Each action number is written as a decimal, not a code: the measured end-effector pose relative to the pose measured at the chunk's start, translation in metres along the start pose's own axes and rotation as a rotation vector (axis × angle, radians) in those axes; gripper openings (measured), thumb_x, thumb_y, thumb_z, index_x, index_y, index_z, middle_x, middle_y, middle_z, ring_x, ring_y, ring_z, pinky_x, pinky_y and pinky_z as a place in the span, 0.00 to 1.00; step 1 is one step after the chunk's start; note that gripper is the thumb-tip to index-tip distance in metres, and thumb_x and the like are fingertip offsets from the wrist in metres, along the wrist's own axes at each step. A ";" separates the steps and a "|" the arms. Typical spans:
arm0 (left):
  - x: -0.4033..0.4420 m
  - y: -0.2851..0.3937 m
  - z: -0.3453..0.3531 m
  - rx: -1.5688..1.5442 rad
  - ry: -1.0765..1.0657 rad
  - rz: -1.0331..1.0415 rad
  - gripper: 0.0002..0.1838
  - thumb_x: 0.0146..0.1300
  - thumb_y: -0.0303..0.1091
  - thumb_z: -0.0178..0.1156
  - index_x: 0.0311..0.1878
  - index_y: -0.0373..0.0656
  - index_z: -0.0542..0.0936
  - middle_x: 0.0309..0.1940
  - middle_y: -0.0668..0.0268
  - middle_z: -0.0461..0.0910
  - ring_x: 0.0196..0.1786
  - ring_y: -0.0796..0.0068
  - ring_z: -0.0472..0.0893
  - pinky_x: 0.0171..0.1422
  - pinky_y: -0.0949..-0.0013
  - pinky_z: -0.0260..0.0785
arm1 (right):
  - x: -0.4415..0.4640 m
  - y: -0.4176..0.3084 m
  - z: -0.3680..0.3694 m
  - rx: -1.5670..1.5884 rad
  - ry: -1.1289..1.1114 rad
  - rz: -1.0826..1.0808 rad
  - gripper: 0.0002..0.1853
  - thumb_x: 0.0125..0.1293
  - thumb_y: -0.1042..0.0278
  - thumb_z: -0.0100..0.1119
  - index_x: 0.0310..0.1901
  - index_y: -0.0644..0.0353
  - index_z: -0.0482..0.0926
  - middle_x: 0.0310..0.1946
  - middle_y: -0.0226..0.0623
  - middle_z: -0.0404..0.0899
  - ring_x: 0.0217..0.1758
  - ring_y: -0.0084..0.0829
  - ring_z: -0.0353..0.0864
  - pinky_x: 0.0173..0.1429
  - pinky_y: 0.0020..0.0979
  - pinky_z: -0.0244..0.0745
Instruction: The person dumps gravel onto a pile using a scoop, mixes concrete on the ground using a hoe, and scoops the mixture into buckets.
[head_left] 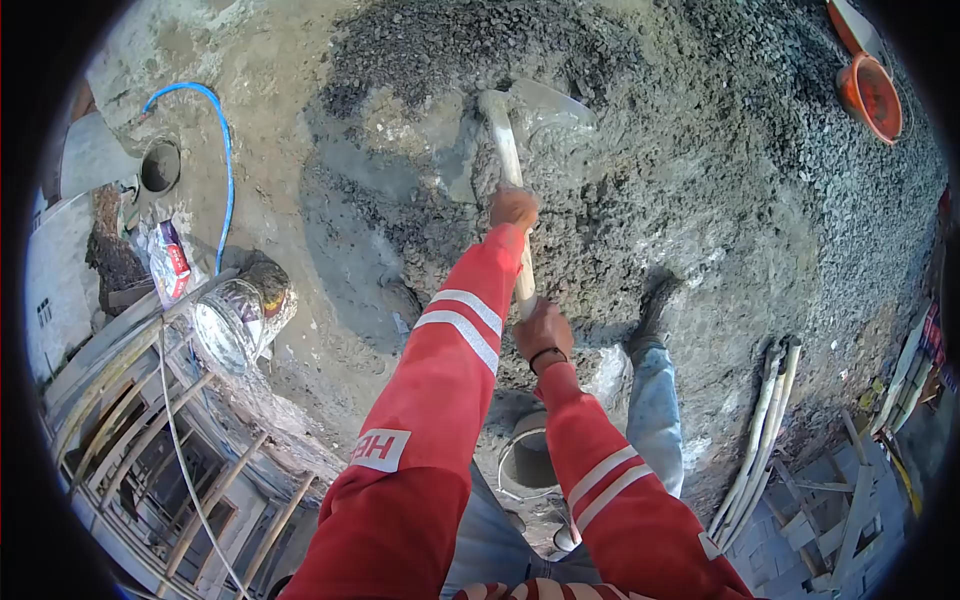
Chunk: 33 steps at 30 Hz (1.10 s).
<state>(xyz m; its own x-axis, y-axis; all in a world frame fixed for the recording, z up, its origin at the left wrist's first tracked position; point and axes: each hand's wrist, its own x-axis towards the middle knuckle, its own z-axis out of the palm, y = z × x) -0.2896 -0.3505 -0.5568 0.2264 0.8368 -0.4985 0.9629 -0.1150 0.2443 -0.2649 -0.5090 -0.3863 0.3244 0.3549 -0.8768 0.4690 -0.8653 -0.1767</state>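
Note:
A hoe with a pale wooden handle is held out in front of me, its broad metal blade lying on wet grey mortar and gravel. Higher on the handle, nearer the blade, my left hand is wrapped around the wood. My right hand, with a dark band at the wrist, grips the handle lower down, closer to my body. Both arms wear red sleeves with pale stripes. Below the right hand, by my legs, stands a bucket with grey contents.
An orange bucket lies at upper right beside the gravel. To the left are a blue hose, a dark bucket, a whitish bucket and a bag. Wooden poles lie at lower right; timber framing fills the lower left.

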 end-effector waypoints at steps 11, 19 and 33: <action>-0.362 -0.019 -0.005 -1.043 -0.191 -0.769 0.20 0.52 0.29 0.68 0.44 0.39 0.70 0.20 0.69 0.73 0.18 0.72 0.74 0.20 0.67 0.69 | -0.248 0.171 0.086 -0.036 -0.199 0.099 0.23 0.51 0.59 0.60 0.52 0.51 0.77 0.40 0.49 0.82 0.45 0.51 0.82 0.47 0.50 0.77; -0.364 0.039 -0.042 -1.019 -0.111 -0.437 0.15 0.55 0.22 0.59 0.46 0.39 0.71 0.20 0.70 0.70 0.17 0.80 0.72 0.18 0.72 0.64 | -0.244 0.195 0.129 0.254 0.223 0.148 0.16 0.44 0.66 0.64 0.39 0.50 0.78 0.27 0.45 0.81 0.32 0.51 0.81 0.38 0.50 0.74; -0.115 0.158 0.072 -0.423 -0.517 -0.182 0.27 0.51 0.39 0.63 0.52 0.34 0.70 0.46 0.43 0.77 0.49 0.43 0.80 0.50 0.55 0.77 | -0.048 0.123 -0.035 0.318 0.156 0.121 0.22 0.51 0.60 0.65 0.43 0.67 0.76 0.39 0.60 0.80 0.46 0.57 0.80 0.50 0.48 0.75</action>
<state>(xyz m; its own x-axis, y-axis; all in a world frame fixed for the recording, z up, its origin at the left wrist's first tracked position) -0.1527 -0.5031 -0.5206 0.2087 0.4481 -0.8693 0.8757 0.3101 0.3700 -0.1937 -0.6201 -0.3503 0.4946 0.2717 -0.8256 0.1486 -0.9623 -0.2277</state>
